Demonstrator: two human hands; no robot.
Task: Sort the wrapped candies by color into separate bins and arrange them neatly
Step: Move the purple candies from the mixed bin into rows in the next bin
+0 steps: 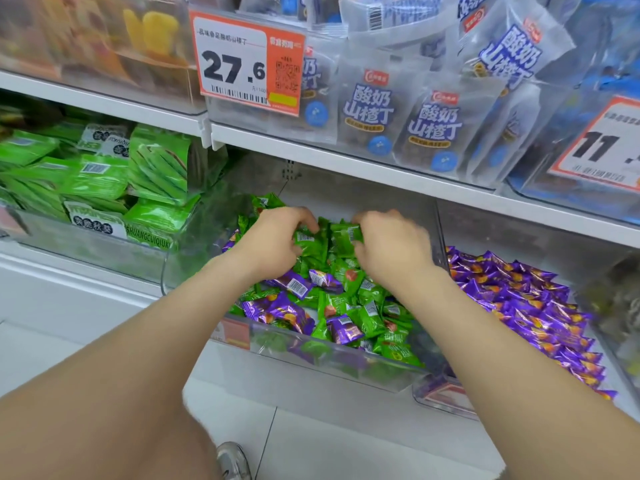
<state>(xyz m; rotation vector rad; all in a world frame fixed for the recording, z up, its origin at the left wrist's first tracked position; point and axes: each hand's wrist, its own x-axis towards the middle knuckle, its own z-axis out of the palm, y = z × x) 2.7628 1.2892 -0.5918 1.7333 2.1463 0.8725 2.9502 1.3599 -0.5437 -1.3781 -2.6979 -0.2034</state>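
Sorting incomplete. At the front of the middle bin (pixel 332 362), purple candies (pixel 277 311) lie mixed among green candies (pixel 367 306). Farther in, left hand (pixel 277 244) and right hand (pixel 391 244) each pinch green wrappers. Right of it, the purple bin (pixel 446 396) appears uniform.

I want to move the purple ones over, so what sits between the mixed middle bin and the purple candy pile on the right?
In the head view, only a clear bin wall separates the mixed bin from the purple candy pile.
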